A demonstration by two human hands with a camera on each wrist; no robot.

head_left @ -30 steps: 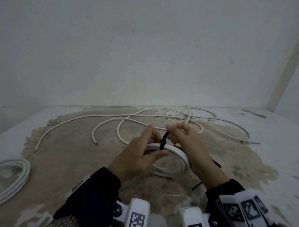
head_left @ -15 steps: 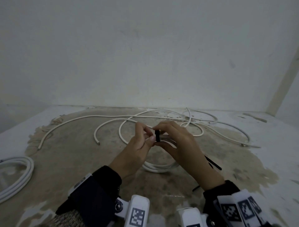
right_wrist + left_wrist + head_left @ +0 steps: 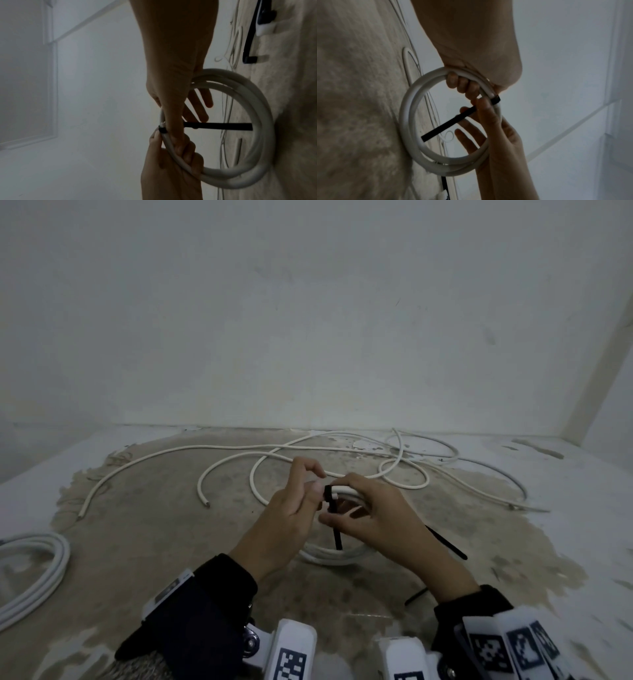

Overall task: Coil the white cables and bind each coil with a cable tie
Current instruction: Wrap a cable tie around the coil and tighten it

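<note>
A small white cable coil (image 3: 329, 556) stands on edge on the stained floor, held up between both hands. My left hand (image 3: 313, 484) grips its top left, fingers (image 3: 462, 83) curled round the strands. A black cable tie (image 3: 337, 534) is wrapped over the top of the coil, and its tail (image 3: 443, 127) hangs down across the ring. My right hand (image 3: 332, 503) pinches the coil at the tie with index finger and thumb. Its index fingertip (image 3: 173, 135) presses by the tie's wrap, and its other fingers are spread inside the ring (image 3: 257, 102).
Loose white cables (image 3: 342, 450) sprawl across the floor behind the hands, up to the back wall. Another coiled white cable (image 3: 41, 563) lies at the far left. Spare black ties (image 3: 445, 542) lie on the floor to the right of and under my right wrist.
The coil has been tipped up from lying nearly flat to standing on edge. The tie, which stood up above the coil, now wraps its top with the tail hanging down.
</note>
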